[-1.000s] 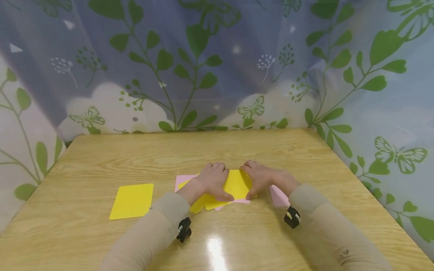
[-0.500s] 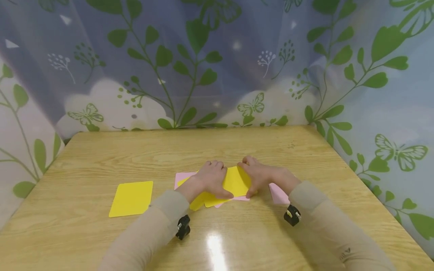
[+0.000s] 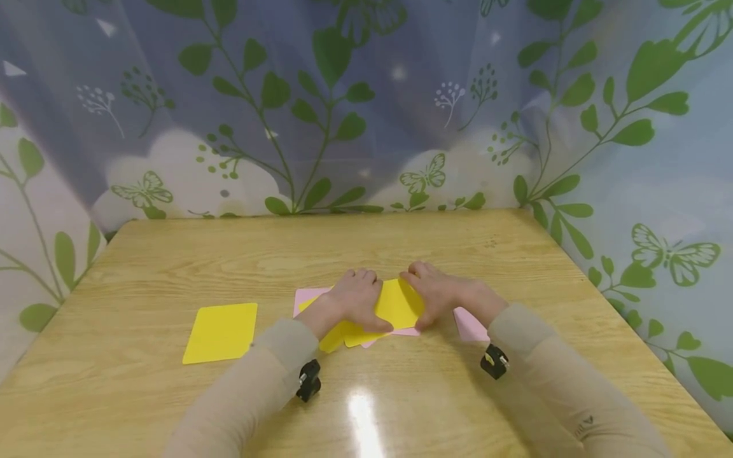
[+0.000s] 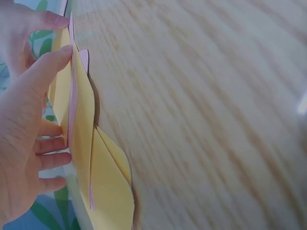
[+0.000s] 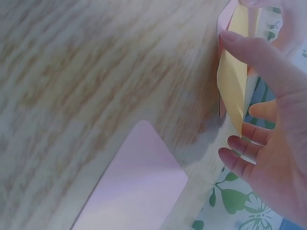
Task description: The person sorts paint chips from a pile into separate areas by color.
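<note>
In the middle of the table, my left hand (image 3: 356,299) and right hand (image 3: 438,294) hold a yellow paper square (image 3: 396,305) between them. Each thumb is at the near edge, with fingers at the far edge, and the sheet bows upward on the right. Under and left of it lie overlapping sheets, including another yellow one (image 4: 112,191) and a pink one (image 3: 306,296); the left hand covers part of them. In the right wrist view, the right thumb (image 5: 235,40) presses the held sheet's edge, while a separate pink sheet (image 5: 136,177) lies beside that hand.
A single yellow square (image 3: 221,333) lies on the wooden table (image 3: 258,254) to the left. A patterned curtain (image 3: 366,127) hangs behind the table's far edge and along both sides. Black wrist cameras sit at both cuffs.
Between the hands, the yellow sheet has gone from nearly flat to bowed up on its right side. Both hands keep about the same places, and the head view has tilted slightly.
</note>
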Demonstrator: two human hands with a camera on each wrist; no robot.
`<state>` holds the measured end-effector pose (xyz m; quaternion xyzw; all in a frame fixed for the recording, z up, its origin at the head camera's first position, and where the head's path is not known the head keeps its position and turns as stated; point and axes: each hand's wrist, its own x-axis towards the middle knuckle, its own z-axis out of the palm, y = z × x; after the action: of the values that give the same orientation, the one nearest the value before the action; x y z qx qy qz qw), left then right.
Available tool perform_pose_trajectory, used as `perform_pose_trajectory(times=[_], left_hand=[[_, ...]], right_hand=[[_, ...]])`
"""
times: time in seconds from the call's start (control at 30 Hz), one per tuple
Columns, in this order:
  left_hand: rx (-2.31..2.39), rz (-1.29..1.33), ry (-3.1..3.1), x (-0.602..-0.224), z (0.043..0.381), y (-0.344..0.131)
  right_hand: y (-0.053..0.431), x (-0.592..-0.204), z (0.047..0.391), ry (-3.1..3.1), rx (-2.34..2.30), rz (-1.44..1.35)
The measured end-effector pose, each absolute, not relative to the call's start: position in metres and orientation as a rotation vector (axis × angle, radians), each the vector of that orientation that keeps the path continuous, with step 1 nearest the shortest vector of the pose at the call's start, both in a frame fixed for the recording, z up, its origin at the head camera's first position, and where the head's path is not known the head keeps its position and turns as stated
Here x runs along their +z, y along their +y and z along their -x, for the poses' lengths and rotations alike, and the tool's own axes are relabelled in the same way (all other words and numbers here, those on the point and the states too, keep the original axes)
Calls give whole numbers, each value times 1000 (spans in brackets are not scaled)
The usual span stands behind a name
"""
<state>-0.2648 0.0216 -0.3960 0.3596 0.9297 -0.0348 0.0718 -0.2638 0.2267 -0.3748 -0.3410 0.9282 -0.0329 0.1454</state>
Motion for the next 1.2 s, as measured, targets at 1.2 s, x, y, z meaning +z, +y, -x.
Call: perform_pose_trajectory(times=[1.2], left_hand=[[-241,-1139,3042,-396,262,3]], right_hand=[[209,-373,259,2924,200,1273]])
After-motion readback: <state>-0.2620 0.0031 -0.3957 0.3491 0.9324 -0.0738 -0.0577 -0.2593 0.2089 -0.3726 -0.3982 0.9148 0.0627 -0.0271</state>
